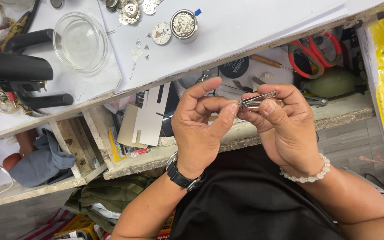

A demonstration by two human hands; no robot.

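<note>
My right hand grips a small silver nail clipper between thumb and fingers, held level in front of my chest. My left hand is curled beside it, with the thumb tip pressed up to the clipper's jaws and the index finger arched above. A black wristwatch sits on my left wrist and a pale bead bracelet on my right. Both hands hover over an open drawer below the bench edge.
On the white bench top lie a clear glass dish, a round watch movement, a dial and small loose parts. The drawer holds red-handled scissors, a green rubber blower and a metal plate. Black tool handles lie at left.
</note>
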